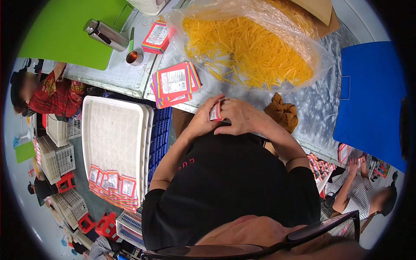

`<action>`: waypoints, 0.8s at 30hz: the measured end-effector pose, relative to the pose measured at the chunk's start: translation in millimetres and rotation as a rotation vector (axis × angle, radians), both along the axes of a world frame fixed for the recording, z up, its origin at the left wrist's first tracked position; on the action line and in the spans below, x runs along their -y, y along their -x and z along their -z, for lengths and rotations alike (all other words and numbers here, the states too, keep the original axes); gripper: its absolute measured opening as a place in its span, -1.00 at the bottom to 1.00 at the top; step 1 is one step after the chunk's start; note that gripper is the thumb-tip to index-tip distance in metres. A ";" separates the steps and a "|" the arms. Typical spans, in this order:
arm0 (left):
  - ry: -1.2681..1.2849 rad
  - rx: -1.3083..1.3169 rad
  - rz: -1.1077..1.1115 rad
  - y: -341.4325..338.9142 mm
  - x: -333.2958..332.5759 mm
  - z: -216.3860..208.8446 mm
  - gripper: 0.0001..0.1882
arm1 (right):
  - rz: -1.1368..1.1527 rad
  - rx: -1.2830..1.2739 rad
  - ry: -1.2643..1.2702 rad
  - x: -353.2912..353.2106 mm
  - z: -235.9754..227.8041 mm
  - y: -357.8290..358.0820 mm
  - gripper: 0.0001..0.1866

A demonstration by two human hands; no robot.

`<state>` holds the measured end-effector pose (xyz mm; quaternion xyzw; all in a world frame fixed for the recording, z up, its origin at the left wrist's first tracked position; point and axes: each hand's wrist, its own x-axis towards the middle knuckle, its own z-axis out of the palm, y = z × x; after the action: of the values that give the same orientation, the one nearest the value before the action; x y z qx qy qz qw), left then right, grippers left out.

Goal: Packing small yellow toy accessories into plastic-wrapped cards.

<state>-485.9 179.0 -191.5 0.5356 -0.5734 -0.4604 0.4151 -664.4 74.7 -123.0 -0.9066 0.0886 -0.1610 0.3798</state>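
Close to my body at the table's front edge, my left hand [203, 118] and my right hand [241, 116] are closed together around a small card pack [214, 112] with a white printed face and striped colourful edges. Fingers cover most of it. Just beyond my left hand, a loose pile of red cards [173, 81] with white labels lies fanned at the table edge. Beyond my hands, many short yellow plastic sticks [247, 47] spill from a clear plastic bag [318, 65]. A crumpled brown cloth [281, 112] lies beside my right forearm.
A red card stack [155, 38], a copper-coloured cup [134, 58] and a steel flask [106, 34] stand at the far left. White trays [113, 130] with card packs [113, 184] are at my left. Blue and green boards [368, 95] flank the table. Co-workers sit on both sides.
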 end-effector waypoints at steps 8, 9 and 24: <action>0.002 0.018 -0.207 5.2 3.5 -5.8 -0.25 | 0.916 -0.153 0.069 107.4 33.6 -16.4 -0.70; 0.021 0.031 -0.221 5.7 3.6 -7.4 -0.25 | 1.017 -0.232 0.198 131.8 40.9 -18.8 -0.62; 0.042 0.096 -0.211 5.7 2.7 -6.9 -0.39 | 0.997 -0.407 0.390 179.7 96.6 -37.1 -0.57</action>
<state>-491.7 176.3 -184.6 0.6054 -0.5428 -0.3758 0.4445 -627.3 -105.0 -219.6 -0.8212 0.5456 -0.1562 0.0591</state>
